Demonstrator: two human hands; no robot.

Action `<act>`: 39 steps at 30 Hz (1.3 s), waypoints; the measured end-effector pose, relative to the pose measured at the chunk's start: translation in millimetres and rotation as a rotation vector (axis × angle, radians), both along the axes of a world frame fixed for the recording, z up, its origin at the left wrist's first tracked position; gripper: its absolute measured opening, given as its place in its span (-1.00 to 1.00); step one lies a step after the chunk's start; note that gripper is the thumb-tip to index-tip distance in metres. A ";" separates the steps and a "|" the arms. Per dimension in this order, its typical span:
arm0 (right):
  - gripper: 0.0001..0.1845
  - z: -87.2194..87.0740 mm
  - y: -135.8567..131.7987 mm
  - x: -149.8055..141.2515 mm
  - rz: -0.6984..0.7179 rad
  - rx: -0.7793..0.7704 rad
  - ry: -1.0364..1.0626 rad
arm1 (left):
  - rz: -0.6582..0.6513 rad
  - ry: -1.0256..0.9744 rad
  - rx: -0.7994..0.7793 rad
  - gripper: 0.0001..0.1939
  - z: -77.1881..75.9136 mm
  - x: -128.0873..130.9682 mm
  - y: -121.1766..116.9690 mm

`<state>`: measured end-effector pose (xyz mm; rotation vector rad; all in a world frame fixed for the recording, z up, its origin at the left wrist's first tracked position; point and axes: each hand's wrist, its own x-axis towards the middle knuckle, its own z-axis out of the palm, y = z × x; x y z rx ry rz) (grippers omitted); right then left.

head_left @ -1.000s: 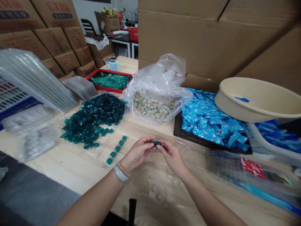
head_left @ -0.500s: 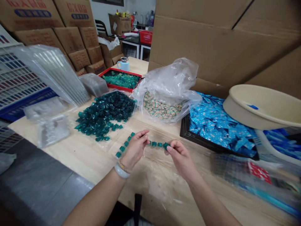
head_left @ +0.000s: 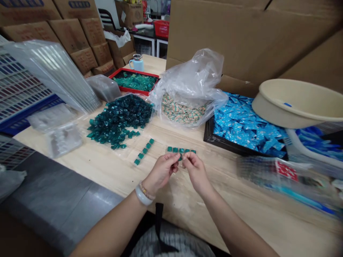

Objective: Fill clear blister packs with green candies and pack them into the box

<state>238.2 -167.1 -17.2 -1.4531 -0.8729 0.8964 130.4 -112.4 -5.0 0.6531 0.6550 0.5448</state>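
My left hand (head_left: pixel 164 170) and my right hand (head_left: pixel 196 172) meet fingertip to fingertip above the table, both pinched closed. Between them shows a bit of a small dark-green wrapped piece (head_left: pixel 180 156), mostly covered by the fingers. Just beyond the fingertips lies a short sideways row of green wrapped pieces (head_left: pixel 175 150). Left of it, a slanting line of similar green pieces (head_left: pixel 144 151) rests on the wood. Farther back on the left is a large heap of the same dark-green pieces (head_left: pixel 120 117) on clear plastic.
Behind stand a red-rimmed tray (head_left: pixel 131 90), a clear bag (head_left: pixel 197 76) of small printed packets and a black tray (head_left: pixel 218 142) of blue packets. A cream basin (head_left: pixel 292 119) sits right; clear plastic trays (head_left: pixel 64 139) lie left. Cardboard (head_left: pixel 241 46) walls the back.
My right hand has left the right end of the sideways row, and both hands have come together nearer my body. The row now shows in full. The camera view has tilted down.
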 end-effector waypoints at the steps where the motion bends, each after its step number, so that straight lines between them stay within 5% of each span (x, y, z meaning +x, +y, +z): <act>1: -0.88 -1.5 -4.0 -0.8 0.059 0.012 -0.064 | -0.001 0.002 -0.014 -0.73 -1.8 -2.6 -1.3; 6: -0.79 -2.5 -23.2 1.6 0.258 0.034 -0.252 | -0.107 0.057 -0.002 -0.70 -10.1 -17.4 -9.3; 10: -0.86 -4.1 -31.6 0.5 0.333 -0.027 -0.392 | -0.191 0.198 0.216 -0.69 -17.2 -29.5 -15.5; 16: -0.85 -11.0 -27.4 -2.6 0.434 -0.245 -0.901 | -0.083 0.481 0.482 -0.93 -34.7 -47.6 -25.7; 21: -0.74 -8.1 -9.6 -4.1 0.789 -0.253 -1.366 | -0.159 0.512 0.622 -0.72 -43.0 -54.0 -26.5; 26: -0.71 -9.8 -7.4 5.5 0.971 -0.195 -1.376 | -0.127 0.523 0.643 -0.72 -49.6 -54.6 -23.4; 32: -0.82 -18.8 -15.3 1.2 0.965 -0.134 -1.432 | -0.061 0.585 0.667 -0.76 -57.3 -54.8 -24.7; 35: -0.85 -11.7 -18.3 -5.1 0.841 -0.139 -1.417 | -0.040 0.581 0.614 -0.76 -53.5 -56.4 -24.9; 39: -0.85 -0.9 -20.6 -9.4 0.525 -0.141 -0.970 | 0.012 0.491 0.557 -0.70 -39.5 -55.1 -24.2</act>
